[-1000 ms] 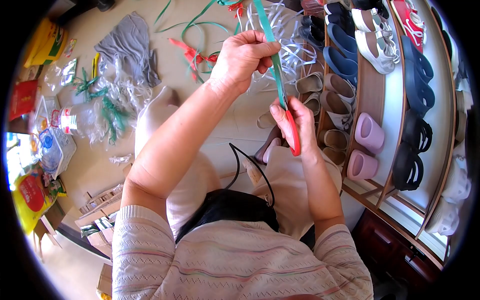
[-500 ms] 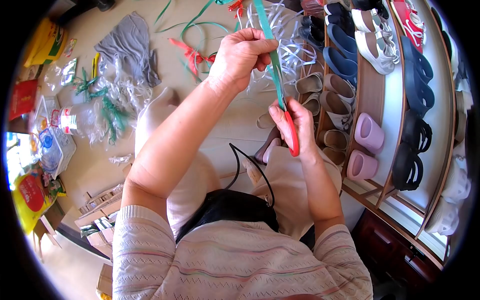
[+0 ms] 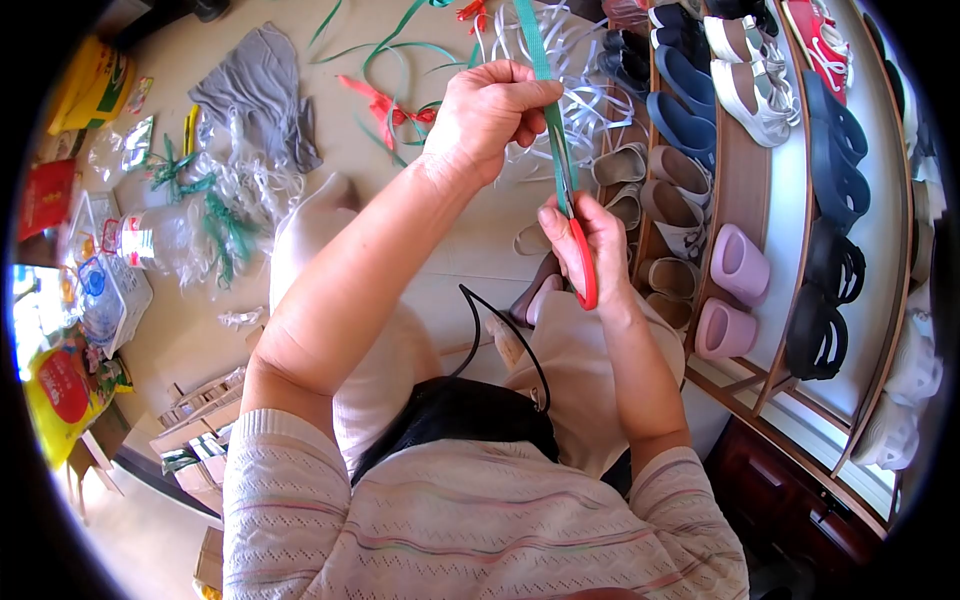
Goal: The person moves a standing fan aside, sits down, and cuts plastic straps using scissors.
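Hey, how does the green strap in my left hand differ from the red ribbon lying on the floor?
The green strap is a woven-looking flat band, while the red ribbon is crumpled. The strap is held up by your left hand and runs nearly straight to the scissors; the ribbon lies loose and bunched on the floor. Both are flexible strips.

1. Pale, smooth floor spreads out beneath everything here.
2. Over to the right stands a brown-edged rack, its tiers lined with shoes.
3. Below it, a glossy dark-red cabinet.
4. Bright white glare at far left.
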Available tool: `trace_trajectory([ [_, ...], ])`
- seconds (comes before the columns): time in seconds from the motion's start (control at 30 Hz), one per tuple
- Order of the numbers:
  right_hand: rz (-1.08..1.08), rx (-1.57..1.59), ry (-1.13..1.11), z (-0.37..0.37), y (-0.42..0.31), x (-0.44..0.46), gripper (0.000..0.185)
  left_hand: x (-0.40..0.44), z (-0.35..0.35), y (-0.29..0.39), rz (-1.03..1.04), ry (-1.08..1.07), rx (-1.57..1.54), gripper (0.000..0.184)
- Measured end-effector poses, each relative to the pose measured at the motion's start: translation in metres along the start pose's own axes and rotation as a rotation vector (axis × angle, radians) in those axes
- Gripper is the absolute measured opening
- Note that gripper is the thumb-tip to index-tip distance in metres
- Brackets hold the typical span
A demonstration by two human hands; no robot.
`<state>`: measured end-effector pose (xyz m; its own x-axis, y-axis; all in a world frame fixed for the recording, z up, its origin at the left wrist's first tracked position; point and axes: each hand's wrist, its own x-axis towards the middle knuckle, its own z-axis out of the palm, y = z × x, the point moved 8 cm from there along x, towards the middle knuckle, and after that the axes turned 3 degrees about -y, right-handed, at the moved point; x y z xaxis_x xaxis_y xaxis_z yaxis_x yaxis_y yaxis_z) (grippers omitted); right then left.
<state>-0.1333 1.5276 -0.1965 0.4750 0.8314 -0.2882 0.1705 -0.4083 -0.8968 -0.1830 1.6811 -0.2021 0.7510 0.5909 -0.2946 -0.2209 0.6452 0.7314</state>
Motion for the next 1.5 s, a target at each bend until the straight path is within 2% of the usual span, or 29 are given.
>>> trace_trajectory([
  [0.53,0.016,0.025,0.016,0.0,0.004,-0.003,0.025,0.0,0.001,0.003,0.015,-0.016,0.041,0.011],
  [0.73,0.021,0.05,-0.014,0.004,0.006,-0.004,0.025,0.005,-0.012,0.018,0.091,0.067,0.05,0.016],
  [1.07,0.033,0.016,0.037,-0.002,0.009,-0.003,0.023,0.0,0.001,0.007,0.044,0.0,0.116,0.017],
  [1.27,0.028,0.045,-0.002,0.003,0.004,-0.006,0.023,0.006,-0.014,0.019,0.081,0.076,0.124,0.017],
  [1.5,0.037,0.046,0.011,-0.004,0.006,-0.001,0.023,-0.002,0.001,0.007,0.041,0.011,0.187,0.018],
])
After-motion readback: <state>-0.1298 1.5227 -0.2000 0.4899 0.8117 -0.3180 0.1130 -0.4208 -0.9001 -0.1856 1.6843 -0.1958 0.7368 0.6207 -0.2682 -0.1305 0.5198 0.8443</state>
